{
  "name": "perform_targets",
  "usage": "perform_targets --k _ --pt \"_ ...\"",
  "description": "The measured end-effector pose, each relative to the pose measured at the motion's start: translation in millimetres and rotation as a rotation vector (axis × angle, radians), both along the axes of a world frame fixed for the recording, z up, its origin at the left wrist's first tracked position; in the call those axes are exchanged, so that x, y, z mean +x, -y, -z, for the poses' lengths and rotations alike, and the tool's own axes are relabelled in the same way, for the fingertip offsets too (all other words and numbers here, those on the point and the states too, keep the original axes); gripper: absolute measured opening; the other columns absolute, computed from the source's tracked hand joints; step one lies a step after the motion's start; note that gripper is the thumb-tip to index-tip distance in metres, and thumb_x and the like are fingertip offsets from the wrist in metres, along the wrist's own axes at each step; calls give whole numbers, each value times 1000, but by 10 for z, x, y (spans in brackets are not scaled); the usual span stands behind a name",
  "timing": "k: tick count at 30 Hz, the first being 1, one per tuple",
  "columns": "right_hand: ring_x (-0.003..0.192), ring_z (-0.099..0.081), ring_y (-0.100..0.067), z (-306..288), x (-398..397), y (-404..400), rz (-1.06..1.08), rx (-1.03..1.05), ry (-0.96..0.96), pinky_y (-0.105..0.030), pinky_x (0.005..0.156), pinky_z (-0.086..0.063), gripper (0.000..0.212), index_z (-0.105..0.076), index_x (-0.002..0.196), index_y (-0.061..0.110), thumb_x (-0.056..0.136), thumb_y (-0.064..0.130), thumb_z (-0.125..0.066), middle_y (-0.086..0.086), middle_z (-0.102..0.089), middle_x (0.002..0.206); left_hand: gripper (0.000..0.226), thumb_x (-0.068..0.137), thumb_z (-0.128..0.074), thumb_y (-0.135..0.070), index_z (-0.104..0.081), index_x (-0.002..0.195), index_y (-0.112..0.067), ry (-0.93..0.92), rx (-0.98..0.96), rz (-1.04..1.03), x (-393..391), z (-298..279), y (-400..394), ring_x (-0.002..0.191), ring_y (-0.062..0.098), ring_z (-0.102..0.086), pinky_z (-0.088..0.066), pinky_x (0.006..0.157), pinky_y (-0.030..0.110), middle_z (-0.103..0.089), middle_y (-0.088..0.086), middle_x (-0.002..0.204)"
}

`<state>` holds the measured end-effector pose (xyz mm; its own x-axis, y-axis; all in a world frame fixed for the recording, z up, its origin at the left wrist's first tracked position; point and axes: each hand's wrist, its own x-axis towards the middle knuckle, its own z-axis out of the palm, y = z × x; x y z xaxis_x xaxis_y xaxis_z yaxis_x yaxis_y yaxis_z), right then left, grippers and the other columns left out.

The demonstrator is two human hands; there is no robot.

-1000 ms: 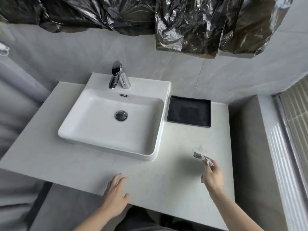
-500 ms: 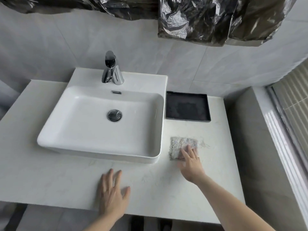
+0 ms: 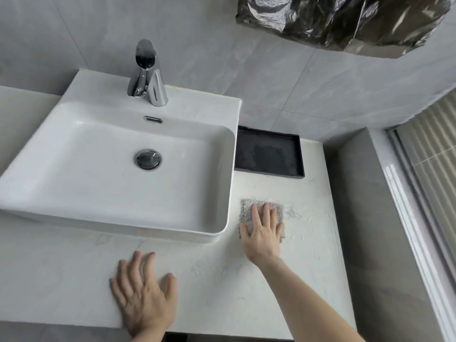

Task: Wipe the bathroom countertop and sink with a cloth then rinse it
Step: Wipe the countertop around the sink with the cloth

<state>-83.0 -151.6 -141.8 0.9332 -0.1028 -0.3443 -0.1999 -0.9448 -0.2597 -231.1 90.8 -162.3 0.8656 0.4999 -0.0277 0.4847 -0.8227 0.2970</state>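
Right hand flat, fingers spread, pressing grey cloth onto counter, just right of white sink, below black tray. Left hand open, palm down at counter front edge.

Your cloth is grey with a pale dotted weave, lying on a white, faintly veined countertop. The sink is plain white (its faucet chrome); the tray is black.
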Motion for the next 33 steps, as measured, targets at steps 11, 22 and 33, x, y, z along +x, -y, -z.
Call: perform_targets --k 11,22,33 --pt "159 10 -34 206 236 844 136 -89 99 -55 127 2 74 2 164 34 101 52 -33 -13 8 173 76 73 -47 -52 -54 141 -18 66 37 -25 -27 60 24 152 37 -25 -13 123 60 -43 7 156" --pt "153 -16 -38 198 646 274 -259 -61 191 -56 116 -24 52 -39 153 28 101 23 -38 -5 -26 165 74 73 -47 -53 -54 140 -21 85 40 -45 -26 76 29 152 34 -24 -12 124 56 -43 4 155" --pt "160 12 -31 277 675 871 -79 -75 122 -54 126 3 64 -7 163 42 102 60 -16 -1 7 174 73 76 -47 -54 -49 142 -25 56 37 -44 -38 142 1 154 30 -19 -10 125 55 -39 1 158"
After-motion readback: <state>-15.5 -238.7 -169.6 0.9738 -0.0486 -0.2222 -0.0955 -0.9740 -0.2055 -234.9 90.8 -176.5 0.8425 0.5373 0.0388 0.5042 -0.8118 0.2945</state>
